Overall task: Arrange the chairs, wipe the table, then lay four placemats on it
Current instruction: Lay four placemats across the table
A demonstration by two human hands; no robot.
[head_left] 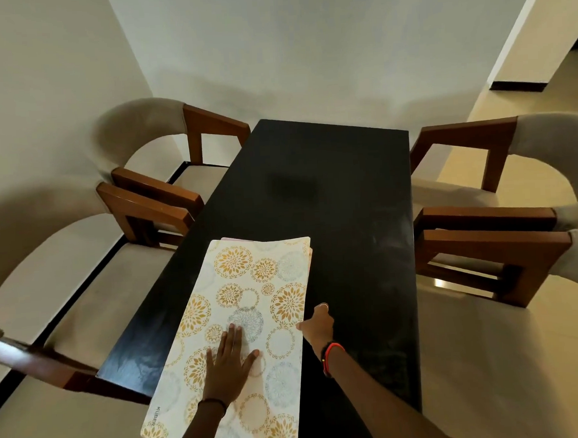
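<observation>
A stack of white placemats (251, 287) with gold and grey floral circles lies lengthwise on the near end of the black table (329, 183); edges of lower mats show at its far right corner. My left hand (230, 366) rests flat on top of the stack, fingers spread. At the stack's right edge my right hand (316, 324) pinches the edge of the mats between thumb and fingers. Two beige chairs with wooden arms stand on the left (136, 133) (30, 232), and two on the right (525, 146) (503, 247), all tucked close to the table.
White walls meet in a corner behind the table's far end. A cream tiled floor (542, 88) opens toward a doorway at the upper right. A beige seat (57, 432) lies near my lower left.
</observation>
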